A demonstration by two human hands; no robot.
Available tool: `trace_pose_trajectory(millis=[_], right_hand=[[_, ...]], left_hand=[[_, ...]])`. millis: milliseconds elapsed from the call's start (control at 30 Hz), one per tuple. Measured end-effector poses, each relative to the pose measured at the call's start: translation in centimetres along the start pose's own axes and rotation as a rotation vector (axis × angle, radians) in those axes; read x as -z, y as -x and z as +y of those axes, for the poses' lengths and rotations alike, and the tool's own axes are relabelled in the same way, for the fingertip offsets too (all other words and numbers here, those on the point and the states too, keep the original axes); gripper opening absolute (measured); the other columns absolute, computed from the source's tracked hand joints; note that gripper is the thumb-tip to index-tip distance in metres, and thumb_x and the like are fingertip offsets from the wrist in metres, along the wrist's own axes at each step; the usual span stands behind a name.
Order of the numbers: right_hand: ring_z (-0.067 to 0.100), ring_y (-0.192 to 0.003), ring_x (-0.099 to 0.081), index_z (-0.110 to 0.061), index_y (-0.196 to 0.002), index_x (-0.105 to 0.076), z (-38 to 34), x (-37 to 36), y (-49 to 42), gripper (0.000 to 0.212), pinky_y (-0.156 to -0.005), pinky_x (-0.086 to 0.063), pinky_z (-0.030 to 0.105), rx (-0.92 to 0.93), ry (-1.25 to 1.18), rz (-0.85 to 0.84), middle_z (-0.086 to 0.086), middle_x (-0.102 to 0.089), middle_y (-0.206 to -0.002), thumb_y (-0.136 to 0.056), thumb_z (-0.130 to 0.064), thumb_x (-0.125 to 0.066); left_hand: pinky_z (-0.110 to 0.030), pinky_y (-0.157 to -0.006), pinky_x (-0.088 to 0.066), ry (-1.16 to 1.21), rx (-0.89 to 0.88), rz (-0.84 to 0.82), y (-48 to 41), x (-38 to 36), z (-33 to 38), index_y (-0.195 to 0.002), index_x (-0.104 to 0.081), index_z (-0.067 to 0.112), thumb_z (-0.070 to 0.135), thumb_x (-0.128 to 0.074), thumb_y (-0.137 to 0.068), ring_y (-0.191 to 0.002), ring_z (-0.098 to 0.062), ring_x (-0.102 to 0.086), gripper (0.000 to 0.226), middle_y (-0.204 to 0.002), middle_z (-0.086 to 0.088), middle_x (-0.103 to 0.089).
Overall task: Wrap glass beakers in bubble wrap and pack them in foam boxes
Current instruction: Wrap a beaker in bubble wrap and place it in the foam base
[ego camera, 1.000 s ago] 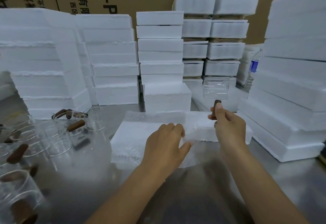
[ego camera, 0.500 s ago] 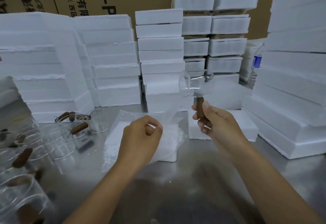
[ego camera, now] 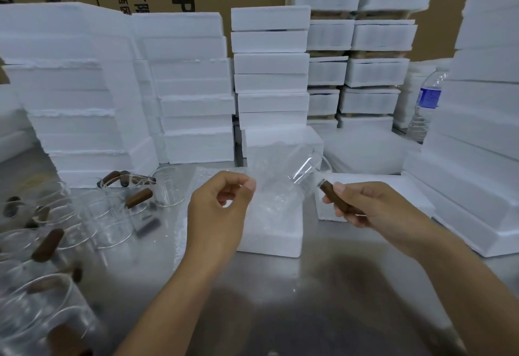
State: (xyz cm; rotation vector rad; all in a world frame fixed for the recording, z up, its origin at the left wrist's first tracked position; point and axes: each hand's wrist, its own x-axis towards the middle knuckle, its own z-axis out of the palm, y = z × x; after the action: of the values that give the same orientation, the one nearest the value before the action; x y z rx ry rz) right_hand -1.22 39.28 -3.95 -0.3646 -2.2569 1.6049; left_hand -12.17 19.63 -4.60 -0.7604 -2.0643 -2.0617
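My right hand (ego camera: pixel 362 205) grips the brown wooden handle of a clear glass beaker (ego camera: pixel 307 170), which tilts up and to the left above the table. My left hand (ego camera: pixel 222 209) pinches the top edge of a bubble wrap sheet (ego camera: pixel 269 195) and lifts it up against the beaker. The sheet hangs down over an open white foam box (ego camera: pixel 269 239) just behind my hands. A foam lid (ego camera: pixel 376 187) lies flat to the right of that box, partly behind my right hand.
Several more glass beakers with brown handles (ego camera: pixel 84 215) crowd the steel table (ego camera: pixel 309 299) at the left. Tall stacks of white foam boxes (ego camera: pixel 269 75) wall in the back and both sides. A water bottle (ego camera: pixel 425 103) stands at the back right.
My right hand lowered the beaker and tipped it to the left. My left hand raised the bubble wrap edge towards it. The view shifted closer to the foam box.
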Motion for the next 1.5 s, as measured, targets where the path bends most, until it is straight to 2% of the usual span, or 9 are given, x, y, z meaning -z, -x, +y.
trace_pose_trajectory(millis=[200, 433, 767, 1000, 1100, 1200, 1300, 1400, 1500], right_hand=[[0.007, -0.048, -0.042, -0.018, -0.073, -0.076, 0.6, 0.8, -0.2, 0.037, -0.052, -0.038, 0.014, -0.075, 0.079, 0.097, -0.005, -0.06, -0.059, -0.089, -0.042, -0.053], [0.007, -0.048, -0.042, -0.019, -0.08, -0.076, 0.3, 0.5, -0.2, 0.047, -0.049, -0.039, 0.013, 0.002, -0.083, 0.014, -0.003, -0.059, -0.064, -0.066, -0.059, -0.056], [0.002, -0.046, -0.037, -0.033, -0.054, -0.067, -0.4, -2.2, 0.6, 0.043, -0.049, -0.031, 0.01, 0.031, 0.228, -0.026, -0.014, -0.052, -0.051, -0.093, -0.037, -0.05], [0.019, -0.057, -0.027, 0.013, -0.086, -0.06, -1.1, -3.7, 1.0, 0.054, -0.052, -0.023, 0.022, -0.017, 0.117, -0.114, 0.01, -0.036, -0.061, -0.089, -0.041, -0.053], [0.014, -0.051, -0.033, -0.016, -0.055, -0.063, -1.3, -3.7, 1.2, 0.039, -0.05, -0.024, 0.019, -0.133, -0.066, -0.089, 0.006, -0.039, -0.057, -0.093, -0.017, -0.053], [0.007, -0.045, -0.028, -0.017, -0.055, -0.055, -0.8, -3.2, 1.0, 0.036, -0.047, -0.018, 0.021, -0.198, -0.329, -0.119, 0.0, -0.035, -0.054, -0.088, -0.003, -0.055], [0.013, -0.037, -0.049, -0.013, -0.039, -0.063, -0.6, -3.0, 0.9, 0.048, -0.036, -0.037, 0.018, -0.24, -0.558, -0.061, 0.002, -0.052, -0.047, -0.083, 0.002, -0.051], [0.009, -0.043, -0.055, -0.009, -0.067, -0.067, -1.5, -3.1, 1.0, 0.007, -0.037, -0.045, 0.017, -0.262, -0.873, -0.199, 0.001, -0.058, -0.059, -0.066, -0.015, -0.072], [0.011, -0.049, -0.057, -0.007, -0.07, -0.07, -1.5, -3.1, 1.2, 0.042, -0.04, -0.047, 0.02, -0.209, -0.922, -0.271, 0.005, -0.06, -0.064, -0.035, -0.011, -0.093]], left_hand=[[-0.018, -0.083, -0.045, 0.012, -0.024, -0.019, 0.1, 0.7, 0.7, -0.075, -0.065, 0.027, 0.02, -0.065, -0.086, -0.074, 0.005, -0.06, 0.013, -0.075, 0.022, -0.066], [0.002, -0.074, -0.034, -0.09, -0.062, -0.076, 0.7, 0.1, 0.2, -0.078, -0.064, 0.027, 0.02, -0.065, -0.087, -0.08, 0.005, -0.057, 0.011, -0.081, 0.016, -0.065], [0.004, -0.083, -0.029, -0.109, -0.211, -0.132, 1.8, -0.5, 0.9, -0.08, -0.06, 0.033, 0.024, -0.063, -0.088, -0.103, 0.015, -0.049, 0.012, -0.102, 0.02, -0.06], [-0.019, -0.1, -0.036, -0.252, -0.47, -0.176, 2.5, -0.9, 1.1, -0.086, -0.066, 0.029, 0.024, -0.06, -0.088, -0.118, -0.002, -0.047, 0.008, -0.118, 0.012, -0.059], [-0.024, -0.099, -0.036, -0.297, -0.607, -0.205, 2.8, -1.5, 0.8, -0.086, -0.071, 0.017, 0.025, -0.059, -0.088, -0.115, -0.009, -0.049, 0.014, -0.115, 0.003, -0.063], [-0.023, -0.097, -0.034, -0.387, -0.734, -0.264, 3.6, -2.2, 0.5, -0.086, -0.072, 0.015, 0.024, -0.057, -0.087, -0.109, -0.014, -0.05, 0.018, -0.113, -0.003, -0.064], [-0.024, -0.095, -0.035, -0.407, -0.772, -0.309, 4.1, -2.7, 0.4, -0.085, -0.071, 0.015, 0.022, -0.059, -0.085, -0.107, -0.015, -0.05, 0.015, -0.111, -0.003, -0.064], [-0.026, -0.093, -0.037, -0.402, -0.78, -0.309, 4.1, -2.9, 0.3, -0.085, -0.07, 0.015, 0.024, -0.056, -0.088, -0.106, -0.015, -0.051, 0.017, -0.11, -0.003, -0.063], [-0.025, -0.093, -0.037, -0.357, -0.745, -0.318, 4.2, -2.7, 0.5, -0.086, -0.069, 0.014, 0.025, -0.054, -0.09, -0.106, -0.014, -0.052, 0.019, -0.109, -0.002, -0.062]])
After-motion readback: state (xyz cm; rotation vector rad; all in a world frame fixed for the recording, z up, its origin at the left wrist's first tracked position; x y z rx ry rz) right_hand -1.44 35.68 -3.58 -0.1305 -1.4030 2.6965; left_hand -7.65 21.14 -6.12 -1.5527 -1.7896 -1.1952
